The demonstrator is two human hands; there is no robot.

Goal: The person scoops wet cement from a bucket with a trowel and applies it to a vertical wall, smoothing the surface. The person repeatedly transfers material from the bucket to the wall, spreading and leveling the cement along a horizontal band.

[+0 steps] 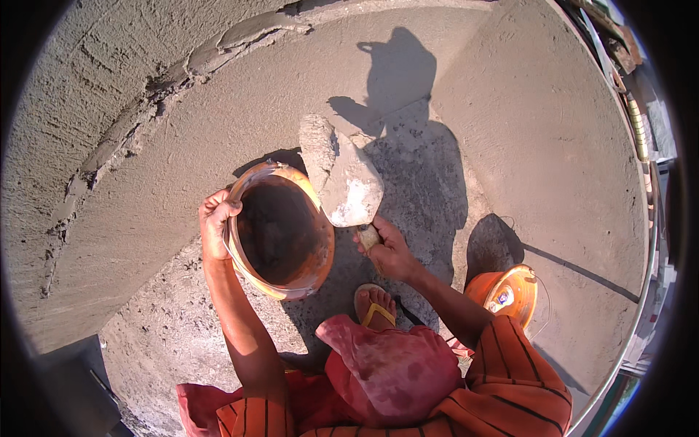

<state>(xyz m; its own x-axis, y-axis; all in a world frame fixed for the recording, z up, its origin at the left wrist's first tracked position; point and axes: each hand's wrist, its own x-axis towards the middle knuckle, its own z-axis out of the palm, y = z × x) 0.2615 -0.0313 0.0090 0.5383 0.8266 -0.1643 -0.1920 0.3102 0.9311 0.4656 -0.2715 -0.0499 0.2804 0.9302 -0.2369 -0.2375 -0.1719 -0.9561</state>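
My left hand (218, 222) grips the rim of an orange bucket (324, 244) on its left side, fingers curled over the edge. Dark grey mortar coats the inside of the bucket, which tips so that its mouth faces me. In my right hand (390, 251) is the handle of a trowel (358, 191), its blade pointing away from me beside the bucket's right rim. A lump of wet mortar (318, 149) lies on the blade toward its far end.
A second orange bucket (518, 293) with a wire handle stands at the lower right. Plastered walls (539, 131) curve around me, with a rough mortar ridge (156, 95) at the upper left. My sandalled foot (375, 306) is on the rough floor (171, 331). Boards and scraps lie beyond the right edge.
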